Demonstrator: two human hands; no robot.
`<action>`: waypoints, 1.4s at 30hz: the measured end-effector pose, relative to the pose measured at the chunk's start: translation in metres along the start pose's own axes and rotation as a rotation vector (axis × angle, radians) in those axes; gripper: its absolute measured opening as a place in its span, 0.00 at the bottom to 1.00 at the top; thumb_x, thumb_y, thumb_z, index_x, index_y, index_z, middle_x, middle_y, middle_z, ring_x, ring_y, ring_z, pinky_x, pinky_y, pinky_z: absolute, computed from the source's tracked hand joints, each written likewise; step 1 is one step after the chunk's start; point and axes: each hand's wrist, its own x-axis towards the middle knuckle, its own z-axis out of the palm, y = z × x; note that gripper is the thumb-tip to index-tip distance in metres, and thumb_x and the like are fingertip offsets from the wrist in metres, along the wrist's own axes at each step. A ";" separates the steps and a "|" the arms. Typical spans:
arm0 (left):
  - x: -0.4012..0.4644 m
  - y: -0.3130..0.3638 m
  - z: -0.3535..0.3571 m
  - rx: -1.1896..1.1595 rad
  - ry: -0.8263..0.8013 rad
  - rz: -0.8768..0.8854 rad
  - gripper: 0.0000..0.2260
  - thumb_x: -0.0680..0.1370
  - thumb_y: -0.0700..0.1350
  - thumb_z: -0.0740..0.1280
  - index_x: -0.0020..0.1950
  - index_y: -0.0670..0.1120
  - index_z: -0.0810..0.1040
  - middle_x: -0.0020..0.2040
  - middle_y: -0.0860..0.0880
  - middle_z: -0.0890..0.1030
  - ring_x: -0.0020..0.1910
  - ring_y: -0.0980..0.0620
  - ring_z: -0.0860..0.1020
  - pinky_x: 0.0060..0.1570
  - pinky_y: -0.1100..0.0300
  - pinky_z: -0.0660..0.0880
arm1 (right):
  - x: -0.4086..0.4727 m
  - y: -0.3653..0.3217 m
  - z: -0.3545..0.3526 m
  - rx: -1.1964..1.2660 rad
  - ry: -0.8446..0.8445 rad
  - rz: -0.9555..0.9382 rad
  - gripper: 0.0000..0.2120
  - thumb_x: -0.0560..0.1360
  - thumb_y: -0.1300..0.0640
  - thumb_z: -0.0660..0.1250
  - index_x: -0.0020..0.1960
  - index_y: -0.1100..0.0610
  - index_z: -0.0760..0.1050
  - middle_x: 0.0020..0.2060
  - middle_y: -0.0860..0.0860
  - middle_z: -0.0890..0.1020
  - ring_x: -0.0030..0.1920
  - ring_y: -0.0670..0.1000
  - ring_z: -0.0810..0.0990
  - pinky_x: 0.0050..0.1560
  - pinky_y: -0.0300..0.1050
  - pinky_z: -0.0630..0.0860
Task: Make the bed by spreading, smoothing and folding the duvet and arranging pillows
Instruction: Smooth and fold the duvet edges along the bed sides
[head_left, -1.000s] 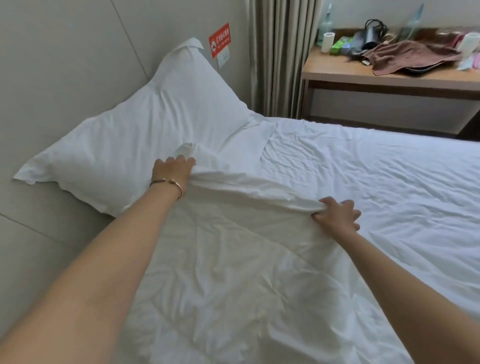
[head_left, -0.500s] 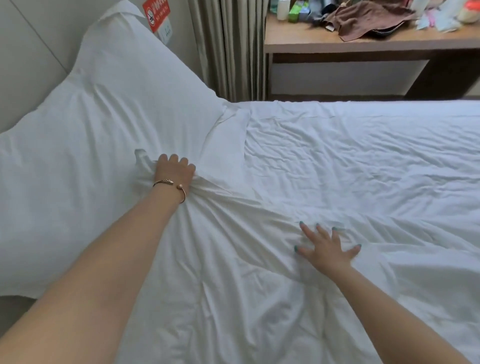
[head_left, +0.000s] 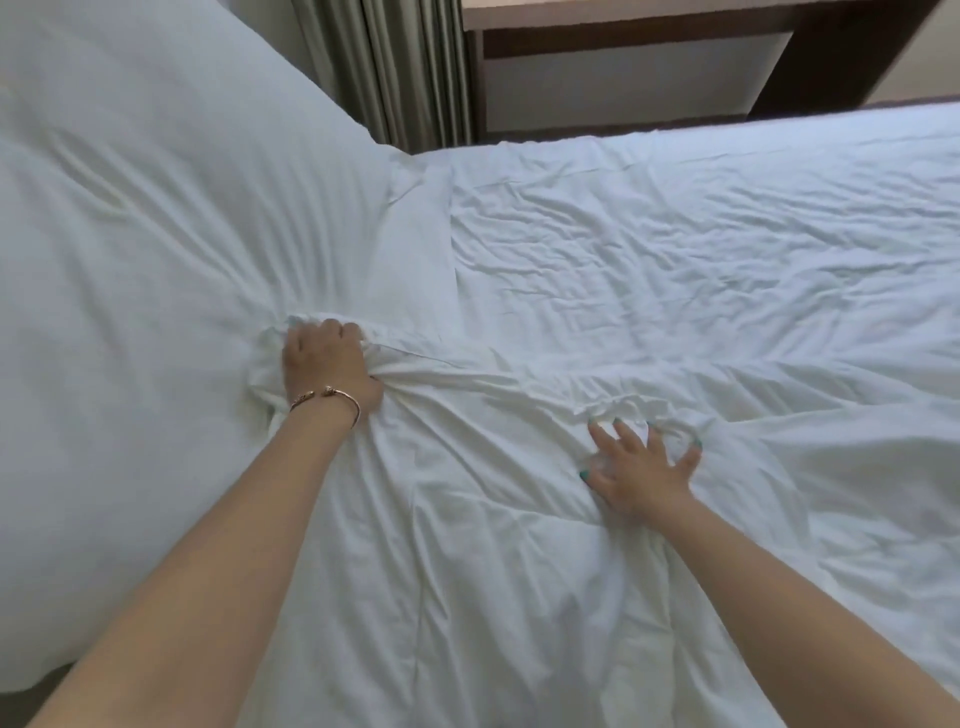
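A white duvet (head_left: 493, 571) covers the near part of the bed, its top edge bunched in a ridge across the middle. My left hand (head_left: 327, 369), a gold bangle on its wrist, grips the duvet's corner and pushes it against the foot of a big white pillow (head_left: 171, 223) at the left. My right hand (head_left: 641, 465) lies flat on the duvet with fingers spread, pressing just below the ridge. Beyond the ridge shows the wrinkled white sheet (head_left: 701, 249).
A grey-green curtain (head_left: 395, 67) hangs behind the pillow at the top. Right of it stands a wooden desk (head_left: 649, 31) with a dark frame, close to the far edge of the bed.
My right hand let go of the duvet's edge and now presses flat on it. The view has dropped closer to the bed. My left hand keeps its grip at the pillow.
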 end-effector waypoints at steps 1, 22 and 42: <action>-0.011 0.009 -0.007 -0.041 0.115 0.002 0.23 0.68 0.43 0.66 0.63 0.47 0.73 0.64 0.46 0.73 0.68 0.43 0.66 0.72 0.50 0.46 | -0.005 0.007 -0.002 0.002 -0.002 -0.034 0.32 0.77 0.34 0.53 0.76 0.34 0.42 0.78 0.40 0.44 0.78 0.54 0.40 0.67 0.74 0.37; -0.202 0.498 0.062 -0.032 -0.537 0.070 0.53 0.63 0.76 0.63 0.71 0.64 0.27 0.75 0.45 0.28 0.73 0.41 0.28 0.61 0.24 0.39 | -0.007 0.400 -0.010 0.040 -0.038 0.020 0.49 0.64 0.26 0.65 0.70 0.26 0.32 0.74 0.41 0.30 0.71 0.66 0.26 0.62 0.80 0.41; -0.156 0.486 0.138 -0.182 -0.651 0.098 0.67 0.52 0.77 0.68 0.62 0.60 0.14 0.63 0.44 0.14 0.61 0.46 0.14 0.49 0.36 0.19 | 0.059 0.405 0.034 0.044 -0.022 -0.059 0.50 0.60 0.21 0.58 0.64 0.26 0.22 0.68 0.41 0.21 0.66 0.61 0.16 0.61 0.77 0.31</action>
